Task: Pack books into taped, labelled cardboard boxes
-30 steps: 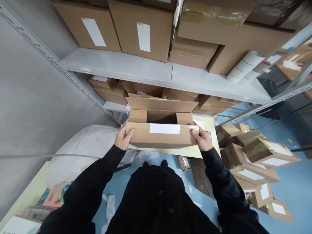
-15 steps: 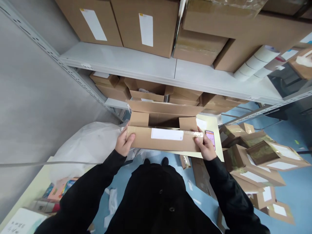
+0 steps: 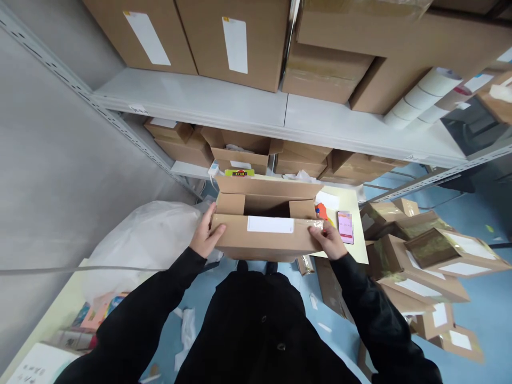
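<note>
An opened cardboard box (image 3: 272, 242) is held between my two hands, over the near edge of the pale table (image 3: 348, 202). Its long far flap stands up and its short side flaps show at both ends; the inside is dark, and I cannot make out any contents. A white label (image 3: 270, 224) is stuck on the side facing me. My left hand (image 3: 207, 234) grips the left end, thumb on the front face. At the right end, beside a strip of clear tape, my right hand (image 3: 328, 240) grips with its thumb in front.
A phone (image 3: 345, 227) with a lit screen lies right of the box, near a small orange-red item (image 3: 321, 210). Shelves (image 3: 224, 98) with cartons rise ahead. Labelled boxes (image 3: 424, 261) are piled on the right. A white plastic bag (image 3: 140, 240) bulges on the left.
The box has come down and closer to my body, both hands still on it. A green-yellow item behind it and the orange-red item beside it have come into view.
</note>
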A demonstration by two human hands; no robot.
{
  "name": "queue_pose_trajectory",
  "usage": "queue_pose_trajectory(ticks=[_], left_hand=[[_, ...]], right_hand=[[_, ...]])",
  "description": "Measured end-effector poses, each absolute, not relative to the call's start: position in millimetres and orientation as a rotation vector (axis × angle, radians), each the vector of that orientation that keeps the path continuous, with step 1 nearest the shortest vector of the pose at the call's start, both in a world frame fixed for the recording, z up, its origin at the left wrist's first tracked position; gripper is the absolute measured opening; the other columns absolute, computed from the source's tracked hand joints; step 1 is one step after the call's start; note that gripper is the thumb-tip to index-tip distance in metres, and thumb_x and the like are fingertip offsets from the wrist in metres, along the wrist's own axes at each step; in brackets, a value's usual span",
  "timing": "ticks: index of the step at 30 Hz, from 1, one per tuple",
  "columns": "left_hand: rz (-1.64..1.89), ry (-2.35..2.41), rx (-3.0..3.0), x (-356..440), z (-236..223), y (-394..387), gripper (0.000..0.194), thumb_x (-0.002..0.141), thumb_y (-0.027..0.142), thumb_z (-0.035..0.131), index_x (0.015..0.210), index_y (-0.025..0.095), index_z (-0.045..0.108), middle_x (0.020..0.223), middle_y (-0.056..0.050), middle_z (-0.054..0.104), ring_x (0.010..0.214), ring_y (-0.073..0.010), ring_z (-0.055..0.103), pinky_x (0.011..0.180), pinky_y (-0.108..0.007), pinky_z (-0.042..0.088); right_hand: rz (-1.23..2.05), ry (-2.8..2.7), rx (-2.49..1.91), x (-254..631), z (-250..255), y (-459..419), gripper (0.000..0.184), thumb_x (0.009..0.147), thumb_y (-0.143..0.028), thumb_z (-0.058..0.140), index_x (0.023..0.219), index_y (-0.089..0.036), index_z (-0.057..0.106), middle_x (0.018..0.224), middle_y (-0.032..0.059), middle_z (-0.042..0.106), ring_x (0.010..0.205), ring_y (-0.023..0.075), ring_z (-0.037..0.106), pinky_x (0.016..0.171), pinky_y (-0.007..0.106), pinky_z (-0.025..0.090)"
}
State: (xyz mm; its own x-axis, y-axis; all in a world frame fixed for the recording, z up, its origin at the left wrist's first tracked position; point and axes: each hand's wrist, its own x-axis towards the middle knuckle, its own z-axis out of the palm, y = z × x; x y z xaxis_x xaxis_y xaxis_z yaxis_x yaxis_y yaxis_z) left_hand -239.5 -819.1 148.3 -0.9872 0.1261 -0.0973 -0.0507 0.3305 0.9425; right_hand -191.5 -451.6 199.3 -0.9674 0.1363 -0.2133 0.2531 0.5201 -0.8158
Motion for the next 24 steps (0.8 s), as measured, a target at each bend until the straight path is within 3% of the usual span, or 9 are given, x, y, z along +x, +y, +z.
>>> queue_pose_trajectory(ticks=[3, 5, 9, 11, 13, 16, 18, 20, 24], left_hand=[[1.67, 2.471, 0.122, -232, 141, -820, 0.082, 0.085, 0.04, 0.051, 0.148, 0.015, 0.005, 0.149, -0.018, 0.029, 0.136, -0.0256, 0.031, 0.11, -0.044, 0.029], [1.527, 2.618, 0.209, -234, 143, -819, 0.086, 0.083, 0.038, 0.053, 0.148, 0.015, 0.002, 0.152, -0.02, 0.018, 0.14, -0.0289, 0.021, 0.11, -0.047, 0.027], [0.961, 2.9, 0.319, -238, 160, -813, 0.08, 0.077, 0.036, 0.063, 0.145, 0.018, 0.026, 0.154, -0.019, -0.004, 0.139, -0.0428, -0.004, 0.104, -0.068, 0.012], [0.729, 2.95, 0.369, -234, 165, -807, 0.064, 0.079, 0.029, 0.06, 0.139, 0.024, 0.04, 0.154, -0.017, 0.002, 0.138, -0.0451, -0.006, 0.098, -0.075, 0.003], [0.611, 2.963, 0.448, -227, 164, -800, 0.051, 0.083, 0.02, 0.052, 0.133, 0.029, 0.049, 0.154, -0.013, 0.015, 0.139, -0.0428, 0.0, 0.098, -0.075, -0.003], [0.581, 2.898, 0.629, -219, 155, -792, 0.052, 0.084, 0.009, 0.039, 0.128, 0.031, 0.054, 0.148, -0.009, 0.034, 0.139, -0.0354, 0.018, 0.104, -0.069, -0.003], [0.612, 2.846, 0.714, -218, 150, -790, 0.047, 0.087, 0.016, 0.039, 0.129, 0.029, 0.053, 0.144, -0.01, 0.039, 0.137, -0.0336, 0.026, 0.107, -0.066, -0.002], [0.632, 2.82, 0.746, -220, 147, -789, 0.047, 0.086, 0.035, 0.046, 0.132, 0.025, 0.051, 0.144, -0.013, 0.038, 0.136, -0.0365, 0.027, 0.107, -0.066, -0.003], [0.625, 2.812, 0.822, -220, 143, -790, 0.079, 0.067, 0.066, 0.06, 0.132, 0.021, 0.051, 0.145, -0.018, 0.035, 0.136, -0.0436, 0.023, 0.105, -0.067, -0.005]], right_hand=[[-1.45, 2.652, 0.418, -188, 193, -454, 0.071, 0.075, -0.045, 0.063, 0.138, -0.022, 0.04, 0.139, 0.014, 0.046, 0.132, 0.0281, 0.038, 0.099, 0.047, 0.042], [-1.391, 2.717, 0.391, -189, 191, -455, 0.083, 0.076, -0.043, 0.063, 0.146, -0.024, 0.022, 0.144, 0.0143, 0.039, 0.134, 0.0269, 0.036, 0.099, 0.046, 0.042], [-0.819, 2.984, 0.195, -189, 189, -463, 0.082, 0.076, -0.035, 0.063, 0.146, -0.023, 0.022, 0.154, 0.0152, 0.012, 0.141, 0.0359, 0.01, 0.103, 0.061, 0.028], [-0.517, 3.048, 0.083, -186, 187, -471, 0.071, 0.079, -0.026, 0.058, 0.143, -0.027, 0.03, 0.156, 0.0116, 0.005, 0.141, 0.0389, 0.003, 0.101, 0.069, 0.02], [-0.35, 3.036, -0.049, -181, 183, -480, 0.061, 0.083, -0.018, 0.05, 0.14, -0.034, 0.036, 0.155, 0.0075, 0.014, 0.141, 0.0377, 0.007, 0.102, 0.072, 0.011], [-0.265, 3.021, -0.142, -176, 182, -489, 0.057, 0.084, -0.014, 0.045, 0.135, -0.039, 0.042, 0.152, 0.0032, 0.026, 0.14, 0.0368, 0.014, 0.104, 0.069, -0.003], [-0.233, 3.051, -0.125, -180, 187, -490, 0.057, 0.084, -0.015, 0.047, 0.137, -0.035, 0.04, 0.151, 0.0054, 0.027, 0.14, 0.0392, 0.013, 0.102, 0.071, -0.005], [-0.173, 3.11, -0.103, -191, 198, -489, 0.063, 0.081, -0.021, 0.053, 0.141, -0.029, 0.034, 0.152, 0.0114, 0.025, 0.139, 0.0427, 0.01, 0.098, 0.075, -0.004], [-0.041, 3.166, -0.155, -228, 225, -490, 0.091, 0.071, -0.034, 0.067, 0.146, -0.018, 0.019, 0.15, 0.0197, 0.022, 0.138, 0.0473, 0.008, 0.096, 0.077, -0.007]])
